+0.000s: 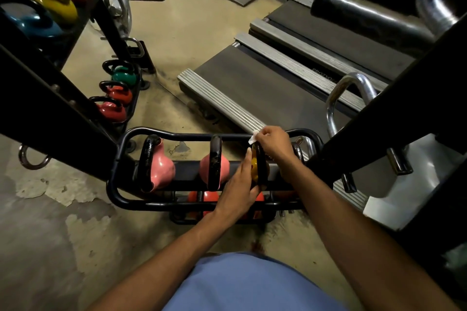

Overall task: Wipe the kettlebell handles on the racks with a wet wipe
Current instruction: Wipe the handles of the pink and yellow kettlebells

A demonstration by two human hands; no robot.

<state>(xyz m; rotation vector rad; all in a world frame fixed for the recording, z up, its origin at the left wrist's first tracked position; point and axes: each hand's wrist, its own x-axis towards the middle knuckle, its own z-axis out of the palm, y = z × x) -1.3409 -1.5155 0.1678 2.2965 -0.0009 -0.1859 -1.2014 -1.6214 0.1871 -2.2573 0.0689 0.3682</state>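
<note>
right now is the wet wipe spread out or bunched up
Bunched up: the wet wipe shows only as a small crumpled wad poking from the right hand, at the yellow kettlebell handle.

A gym, black tube rack (151, 206) of pink kettlebells (163, 169) by the left hand (237, 192), treadmill decks (252, 88) beyond the right hand (274, 142), coloured kettlebells (117, 94) racked far left of both, chrome machine bars (329, 113) to the right, worn concrete floor (197, 33).
</note>
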